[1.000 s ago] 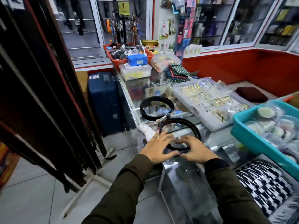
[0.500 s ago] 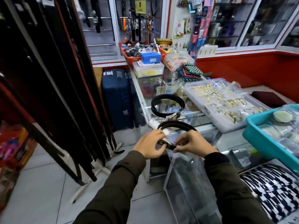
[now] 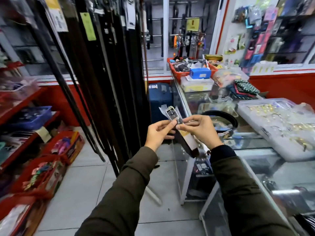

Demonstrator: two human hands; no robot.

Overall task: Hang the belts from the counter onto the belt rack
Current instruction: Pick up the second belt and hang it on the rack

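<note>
A dark belt point(image 3: 185, 141) with a plastic-wrapped silver buckle point(image 3: 171, 111) is held up in front of me, off the counter. My left hand point(image 3: 158, 133) and my right hand point(image 3: 202, 130) both pinch it just below the buckle, and its strap hangs down between my wrists. A second black belt point(image 3: 221, 114) lies coiled on the glass counter point(image 3: 252, 143) right of my right hand. The belt rack point(image 3: 109, 68), full of long dark hanging belts with tags, stands to the left of my hands.
A grey tray of gold rings point(image 3: 279, 123) sits on the counter at right. Red baskets and boxes point(image 3: 192, 68) crowd its far end. A blue suitcase point(image 3: 160, 97) stands behind the rack. Red shelves point(image 3: 25, 120) with goods line the left; tiled floor lies below.
The belt that lay coiled on the counter under both hands has been lifted and uncoiled. My view has swung left, bringing the rack closer and more central.
</note>
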